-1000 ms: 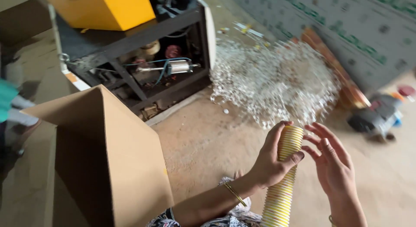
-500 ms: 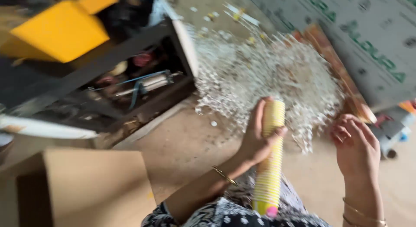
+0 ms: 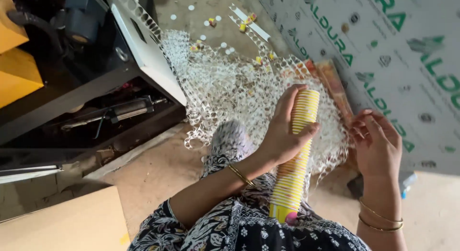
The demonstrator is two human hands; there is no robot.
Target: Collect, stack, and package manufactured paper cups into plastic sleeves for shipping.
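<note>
Head view: looking down on lap and dusty floor
Left hand (image 3: pixel 282 136): wrapped around upper part of stack of yellow paper cups (image 3: pixel 294 160), thumb across ribbed rims, likely to keep nested column together
Stack: upright, slightly tilted, lower end resting on lap, so weight is carried there
Right hand (image 3: pixel 378 143): released, fingers loosely curled, just beside stack, not touching
Behind stack: heap of white punched paper scrap (image 3: pixel 225 83) on floor
Left side: black machine frame (image 3: pixel 96 102); cardboard box (image 3: pixel 62 222) at lower corner

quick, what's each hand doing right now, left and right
Left hand: closed around the yellow stack of paper cups, gripping it near the top.
Right hand: open, fingers loosely curled, holding nothing, beside the stack without touching it.
</note>
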